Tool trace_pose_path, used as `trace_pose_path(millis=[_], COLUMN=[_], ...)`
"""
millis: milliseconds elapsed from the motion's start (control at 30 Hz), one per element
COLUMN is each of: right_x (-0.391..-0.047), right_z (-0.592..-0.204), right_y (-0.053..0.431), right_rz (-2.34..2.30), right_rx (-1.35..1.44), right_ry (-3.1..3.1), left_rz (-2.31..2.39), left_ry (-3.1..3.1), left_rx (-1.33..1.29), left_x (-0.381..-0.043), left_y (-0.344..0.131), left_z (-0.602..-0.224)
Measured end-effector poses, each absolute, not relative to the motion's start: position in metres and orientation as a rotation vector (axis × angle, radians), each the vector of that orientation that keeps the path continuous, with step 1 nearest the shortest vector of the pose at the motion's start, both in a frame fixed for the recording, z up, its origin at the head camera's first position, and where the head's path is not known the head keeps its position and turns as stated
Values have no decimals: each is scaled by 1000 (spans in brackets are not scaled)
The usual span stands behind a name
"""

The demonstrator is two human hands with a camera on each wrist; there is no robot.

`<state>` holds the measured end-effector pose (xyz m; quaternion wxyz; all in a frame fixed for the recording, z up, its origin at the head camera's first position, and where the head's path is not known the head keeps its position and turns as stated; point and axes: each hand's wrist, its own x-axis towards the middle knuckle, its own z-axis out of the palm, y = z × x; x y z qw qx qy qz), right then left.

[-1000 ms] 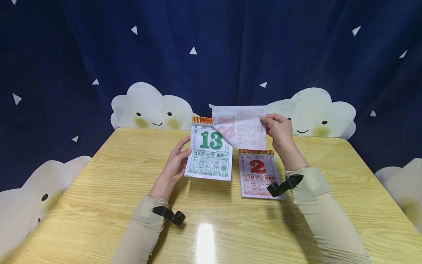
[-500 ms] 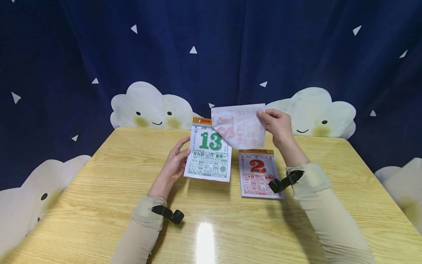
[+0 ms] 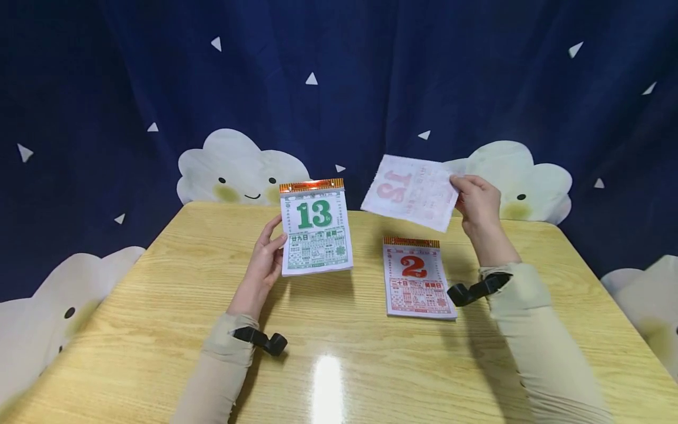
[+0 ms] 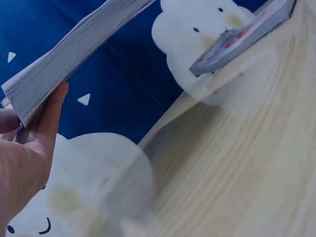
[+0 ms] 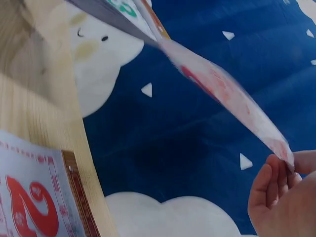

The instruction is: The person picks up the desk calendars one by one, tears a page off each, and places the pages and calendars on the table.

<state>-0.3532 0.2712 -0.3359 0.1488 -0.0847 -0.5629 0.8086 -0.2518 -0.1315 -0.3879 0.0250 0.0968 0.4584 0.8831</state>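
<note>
My left hand (image 3: 263, 259) grips the left edge of a thick tear-off calendar (image 3: 318, 235), thumb in front, raised over the table. Its top page shows a green 13 under an orange-red header strip. In the left wrist view, the fingers (image 4: 52, 116) lie behind the calendar's thick stack of pages (image 4: 64, 57). My right hand (image 3: 479, 203) pinches one edge of a loose calendar page (image 3: 413, 191), held up apart from the calendar; a red 12 shows through reversed. Below it, a second tear-off calendar (image 3: 418, 282) with a red 2 lies on the table.
The wooden table (image 3: 159, 330) spreads beneath both hands. Behind it hangs a dark blue curtain (image 3: 349, 76) with white triangles and smiling clouds. Black wrist cameras (image 3: 259, 340) are strapped over both sleeves.
The page, attached at the top right of the 13 calendar before, has come off it and moved right with my right hand. My left hand and the calendar have shifted left, baring the header strip.
</note>
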Motion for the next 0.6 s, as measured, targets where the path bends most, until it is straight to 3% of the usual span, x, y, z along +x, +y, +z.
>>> trace_pose_path(millis=[267, 500, 567, 600], right_x=[-274, -297, -295, -274], right_z=[-277, -306, -307, -291], right_y=[223, 226, 222, 204], right_rz=[2184, 2025, 1987, 1907], right_rx=[-260, -301, -287, -315], right_ry=[-1621, -1693, -1722, -1763], left_rz=[2642, 2613, 2607, 2602], left_ry=[1455, 1489, 1487, 1496], left_rx=[360, 318, 305, 296], left_x=[-254, -252, -251, -251], left_y=[-139, -146, -149, -151], left_z=[-388, -385, -386, -386])
